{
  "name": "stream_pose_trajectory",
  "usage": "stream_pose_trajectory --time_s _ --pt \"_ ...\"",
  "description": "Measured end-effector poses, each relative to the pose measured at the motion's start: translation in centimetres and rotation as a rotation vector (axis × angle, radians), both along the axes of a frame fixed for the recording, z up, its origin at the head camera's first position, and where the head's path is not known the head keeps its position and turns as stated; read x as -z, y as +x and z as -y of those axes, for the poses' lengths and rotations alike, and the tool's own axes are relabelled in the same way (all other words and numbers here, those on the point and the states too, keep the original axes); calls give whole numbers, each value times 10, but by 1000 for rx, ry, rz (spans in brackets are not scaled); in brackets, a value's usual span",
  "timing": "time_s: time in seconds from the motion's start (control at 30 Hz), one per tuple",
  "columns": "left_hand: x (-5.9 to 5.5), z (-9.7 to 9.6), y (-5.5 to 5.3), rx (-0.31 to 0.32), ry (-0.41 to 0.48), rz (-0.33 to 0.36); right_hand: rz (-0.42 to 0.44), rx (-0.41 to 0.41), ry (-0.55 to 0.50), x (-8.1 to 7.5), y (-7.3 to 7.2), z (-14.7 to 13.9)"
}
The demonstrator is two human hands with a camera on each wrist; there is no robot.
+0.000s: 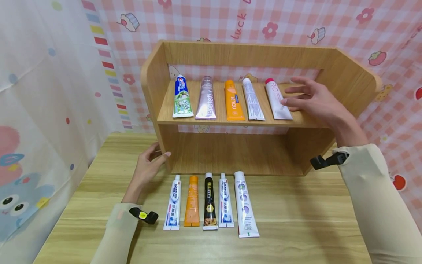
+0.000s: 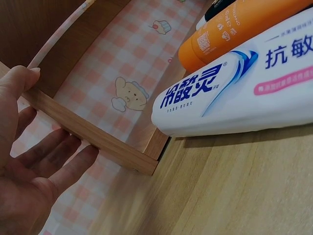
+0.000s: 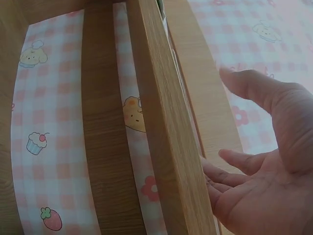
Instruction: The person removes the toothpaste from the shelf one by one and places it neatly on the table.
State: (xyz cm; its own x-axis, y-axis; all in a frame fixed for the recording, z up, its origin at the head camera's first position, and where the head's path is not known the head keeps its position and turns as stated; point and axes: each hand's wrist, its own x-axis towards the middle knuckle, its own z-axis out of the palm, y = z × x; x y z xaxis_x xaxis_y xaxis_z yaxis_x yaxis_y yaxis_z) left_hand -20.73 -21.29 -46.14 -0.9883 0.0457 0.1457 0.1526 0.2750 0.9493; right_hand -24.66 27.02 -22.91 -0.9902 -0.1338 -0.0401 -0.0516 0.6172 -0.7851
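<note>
My left hand holds the left side panel of a wooden two-tier shelf, thumb on the inner side and fingers on the outer. Over the upper board's right end, my right hand has loosely extended fingers. In the head view its thumb tip overlaps the edge of a white toothpaste tube with a pinkish-red cap. Left of that tube lie a thin white tube, an orange tube, a mauve tube and a blue-and-green tube. All have their caps toward the back.
On the table, before the shelf, lies a row of toothpaste tubes: a white-and-blue one, an orange one, a black one, another white-and-blue one and a large white one. A checked curtain hangs behind.
</note>
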Motion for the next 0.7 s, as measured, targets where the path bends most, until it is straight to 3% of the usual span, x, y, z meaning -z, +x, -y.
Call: stream_pose_trajectory --time_s 0.3,0.7 --pt "1 0 0 1 15 16 62 20 108 -3 -11 7" --pt "0 0 0 0 -8 14 64 28 177 -8 -18 19"
